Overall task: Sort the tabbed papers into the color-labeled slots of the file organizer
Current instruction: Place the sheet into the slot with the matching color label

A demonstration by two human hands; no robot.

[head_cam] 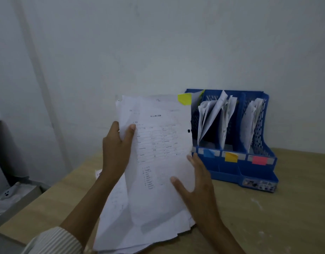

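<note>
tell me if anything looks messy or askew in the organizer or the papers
Yes. The papers in the blue-labelled slot of the file organizer fan out and lean rather than stand straight. The stack that the left hand grips has ragged, uneven edges, and the right hand steadies it.

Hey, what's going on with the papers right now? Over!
Left hand grips paper stack, yellow tab on top sheet. Right hand open against stack. Yellow slot label unobstructed.

Pale wall (pixel 158 43), wooden table (pixel 268 217), seemingly dim light
</note>
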